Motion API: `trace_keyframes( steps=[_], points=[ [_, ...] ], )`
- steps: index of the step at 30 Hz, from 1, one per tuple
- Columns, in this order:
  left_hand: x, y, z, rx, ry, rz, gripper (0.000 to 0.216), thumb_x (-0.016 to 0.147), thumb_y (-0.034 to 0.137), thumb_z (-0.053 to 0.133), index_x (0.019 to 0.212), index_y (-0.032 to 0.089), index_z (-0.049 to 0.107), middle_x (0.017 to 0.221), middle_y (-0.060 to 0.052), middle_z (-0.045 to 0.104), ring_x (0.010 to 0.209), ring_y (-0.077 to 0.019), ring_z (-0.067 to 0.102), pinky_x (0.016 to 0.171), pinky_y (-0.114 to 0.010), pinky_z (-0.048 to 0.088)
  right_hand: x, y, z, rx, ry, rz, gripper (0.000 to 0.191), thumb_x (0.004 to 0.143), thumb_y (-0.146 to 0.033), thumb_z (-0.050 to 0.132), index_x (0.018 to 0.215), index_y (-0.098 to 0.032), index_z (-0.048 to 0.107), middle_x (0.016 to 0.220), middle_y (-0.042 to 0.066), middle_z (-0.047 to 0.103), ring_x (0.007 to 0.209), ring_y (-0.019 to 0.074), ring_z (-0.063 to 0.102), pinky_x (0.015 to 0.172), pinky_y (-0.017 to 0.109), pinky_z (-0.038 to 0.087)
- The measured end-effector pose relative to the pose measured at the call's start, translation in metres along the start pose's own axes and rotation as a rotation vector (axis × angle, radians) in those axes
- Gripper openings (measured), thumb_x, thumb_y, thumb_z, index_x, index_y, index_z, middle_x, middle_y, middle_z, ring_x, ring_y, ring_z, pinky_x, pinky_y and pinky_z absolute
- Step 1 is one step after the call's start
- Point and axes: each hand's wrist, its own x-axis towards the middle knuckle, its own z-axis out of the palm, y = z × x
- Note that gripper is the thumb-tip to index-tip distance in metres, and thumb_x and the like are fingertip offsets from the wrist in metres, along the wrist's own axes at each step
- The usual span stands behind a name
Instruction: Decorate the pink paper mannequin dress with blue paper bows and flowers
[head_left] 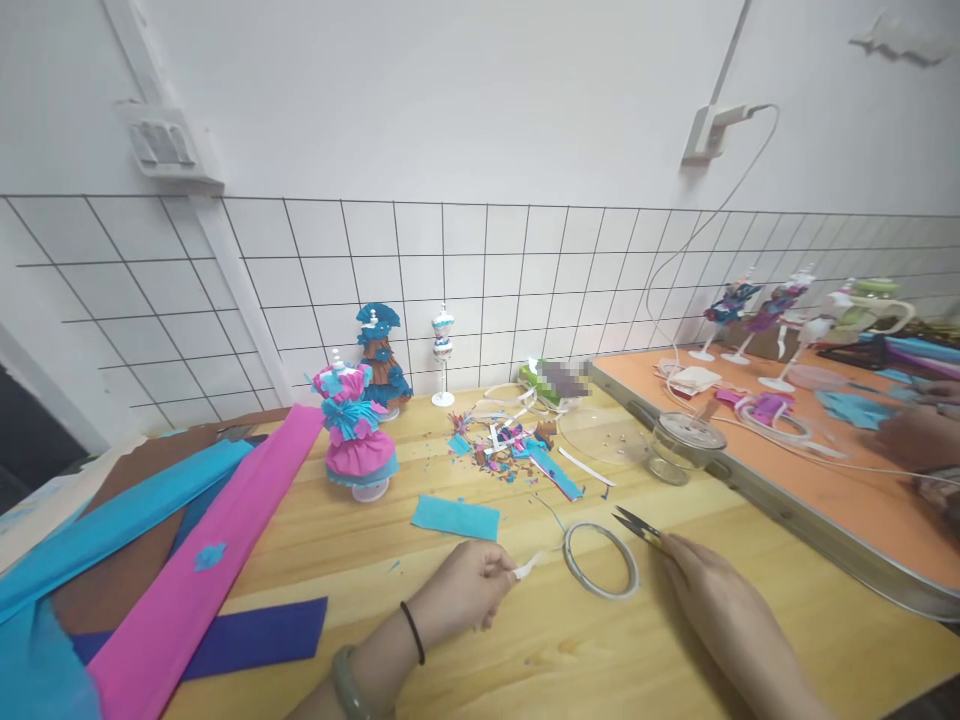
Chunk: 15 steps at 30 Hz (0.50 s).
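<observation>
My left hand [469, 588] is closed in a pinch on the end of a thin white tape strip [531, 568]. The strip runs to a narrow roll of tape [632, 580] lying flat on the wooden table. To the right of the roll, my right hand [720, 600] is closed around small thread snips [637, 526], whose blades point left and stand slightly apart. Its fingers partly hide the handle. Just beyond my left hand lies a blue crepe paper rectangle [456, 517]. A mini dress form in pink and blue crepe paper [356, 430] stands farther back.
Paper scraps [506, 445] lie mid-table. Pink crepe paper [217, 540] and other coloured sheets cover the left side. A clear lidded jar [686, 445] sits by the metal-edged orange table [825, 520], where another person's hand [919, 425] is seen. A bare dress form [442, 355] stands near the wall.
</observation>
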Motion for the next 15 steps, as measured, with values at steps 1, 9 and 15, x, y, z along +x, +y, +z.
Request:
trace_keyframes(
  steps=[1, 9, 15],
  points=[
    [0.001, -0.001, 0.000, -0.014, 0.001, -0.002, 0.027, 0.072, 0.041, 0.050, 0.074, 0.014, 0.053, 0.043, 0.007, 0.043, 0.033, -0.0064, 0.039, 0.035, -0.017, 0.030, -0.001, 0.006, 0.001, 0.006, -0.035, 0.015, 0.036, 0.081, -0.022, 0.034, 0.103, -0.014, 0.061, 0.105, 0.014, 0.064, 0.097, 0.0281, 0.060, 0.079, 0.040, 0.049],
    [0.003, -0.001, -0.005, -0.134, -0.039, -0.040, 0.023, 0.068, 0.036, 0.054, 0.071, 0.014, 0.052, 0.054, 0.003, 0.053, 0.036, -0.0049, 0.043, 0.033, -0.016, 0.031, -0.008, -0.017, -0.017, 0.457, -0.061, 0.322, 0.038, 0.081, -0.035, 0.039, 0.105, -0.014, 0.059, 0.101, 0.012, 0.066, 0.087, 0.0261, 0.063, 0.074, 0.036, 0.050],
    [0.000, 0.005, -0.008, -0.159, -0.060, -0.050, 0.024, 0.067, 0.037, 0.054, 0.070, 0.013, 0.054, 0.055, 0.001, 0.058, 0.037, -0.0049, 0.045, 0.034, -0.016, 0.031, -0.037, -0.116, -0.029, 1.410, -0.552, 0.534, 0.038, 0.068, -0.054, 0.060, 0.076, -0.018, 0.063, 0.071, 0.004, 0.065, 0.064, 0.0144, 0.060, 0.062, 0.022, 0.048]
  ],
)
